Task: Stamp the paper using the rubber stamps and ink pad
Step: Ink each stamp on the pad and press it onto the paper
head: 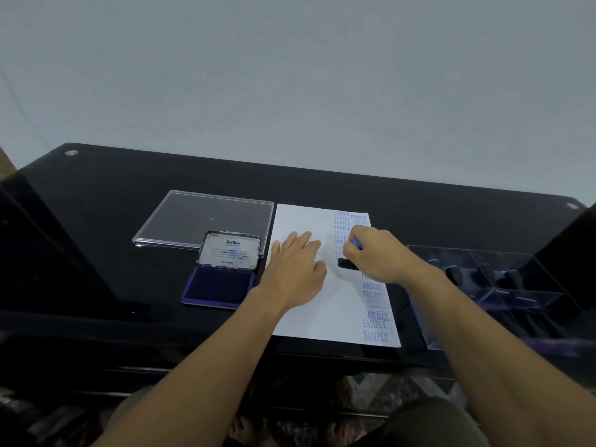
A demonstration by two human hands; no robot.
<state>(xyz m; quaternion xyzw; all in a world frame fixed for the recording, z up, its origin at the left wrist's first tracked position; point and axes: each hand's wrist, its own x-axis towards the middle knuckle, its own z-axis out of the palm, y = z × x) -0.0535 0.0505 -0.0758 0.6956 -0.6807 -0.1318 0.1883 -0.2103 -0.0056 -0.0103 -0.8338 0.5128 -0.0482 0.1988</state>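
Now we have the paper (306, 317) lying flat on the glossy black surface (129, 188), and both our hands are on it. Our left hand (296, 269) rests on the middle of the paper, palm down with the fingers straight and slightly spread. It presses the sheet and grips nothing. Our right hand (377, 256) is over the paper's right half, its fingers curled round the blue handle of a rubber stamp (348, 263). The stamp's black base shows just below the fingers and sits down against the sheet, in line with a column of blue prints.

Those prints run down the right side of the paper. SAMPLE repeats near the top, FRAGILE sits at the top right corner, and AIR MAIL and two more SAMPLE marks lie near the bottom. Several prints between are too blurred for us to read. The paper's left half is plain white.

Just left of the paper, the ink pad (219, 285) lies open, with its blue pad nearer us and its hinged lid (229, 250), labelled Artline, propped up behind. Beyond that, also left of the paper, a clear plastic cover (200, 221) lies flat. Right of the paper stands a clear compartmented tray (483, 259) holding more dark-handled stamps; we cannot tell how many.
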